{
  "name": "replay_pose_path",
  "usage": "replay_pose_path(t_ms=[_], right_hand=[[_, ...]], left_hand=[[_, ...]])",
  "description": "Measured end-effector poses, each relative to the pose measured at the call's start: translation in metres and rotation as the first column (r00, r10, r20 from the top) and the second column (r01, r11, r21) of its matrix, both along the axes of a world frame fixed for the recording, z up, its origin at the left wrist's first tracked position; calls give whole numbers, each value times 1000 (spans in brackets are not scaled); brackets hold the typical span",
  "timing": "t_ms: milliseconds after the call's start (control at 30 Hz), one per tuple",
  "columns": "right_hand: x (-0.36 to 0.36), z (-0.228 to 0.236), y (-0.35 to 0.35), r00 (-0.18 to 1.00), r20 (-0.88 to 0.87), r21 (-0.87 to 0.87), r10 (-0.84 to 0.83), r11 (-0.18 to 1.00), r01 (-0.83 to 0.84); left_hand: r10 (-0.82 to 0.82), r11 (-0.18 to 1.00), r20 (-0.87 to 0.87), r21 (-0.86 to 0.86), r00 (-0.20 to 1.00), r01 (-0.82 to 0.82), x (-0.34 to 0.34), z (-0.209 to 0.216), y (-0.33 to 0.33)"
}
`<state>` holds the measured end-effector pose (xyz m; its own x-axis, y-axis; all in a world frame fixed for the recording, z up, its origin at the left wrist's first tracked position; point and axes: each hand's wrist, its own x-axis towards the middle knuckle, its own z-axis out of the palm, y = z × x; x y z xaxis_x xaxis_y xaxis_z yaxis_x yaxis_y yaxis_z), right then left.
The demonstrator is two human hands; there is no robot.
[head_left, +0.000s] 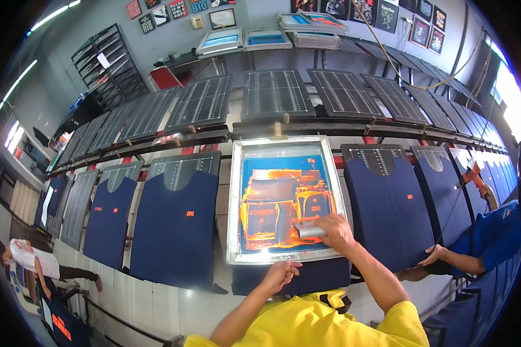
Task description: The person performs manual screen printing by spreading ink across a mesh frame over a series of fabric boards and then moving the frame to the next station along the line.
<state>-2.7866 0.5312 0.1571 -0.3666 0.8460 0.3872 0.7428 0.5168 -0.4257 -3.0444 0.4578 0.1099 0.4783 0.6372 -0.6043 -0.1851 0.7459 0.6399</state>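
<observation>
On the long print table below me, a metal-framed printing screen point(286, 199) lies flat over a navy shirt, its mesh smeared with orange ink. My right hand point(336, 232) is closed around a squeegee point(310, 232) resting on the mesh near the frame's lower right. My left hand point(281, 273) presses, fingers curled, on the frame's near edge. At right, a co-worker's hand point(435, 254) touches a neighbouring navy shirt point(388, 208).
</observation>
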Motion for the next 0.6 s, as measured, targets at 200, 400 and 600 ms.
replay_pose_path(t_ms=[200, 400, 600], right_hand=[[7, -12, 97, 997, 0, 80, -80, 994, 80], [8, -26, 125, 998, 51, 72, -21, 997, 17], [28, -6, 158, 967, 202, -120, 156, 984, -134]], left_hand=[[84, 984, -163, 170, 983, -56, -3, 11, 21], [-197, 976, -222, 47, 955, 212, -4, 15, -5], [34, 997, -132, -66, 991, -43, 2, -1, -13]])
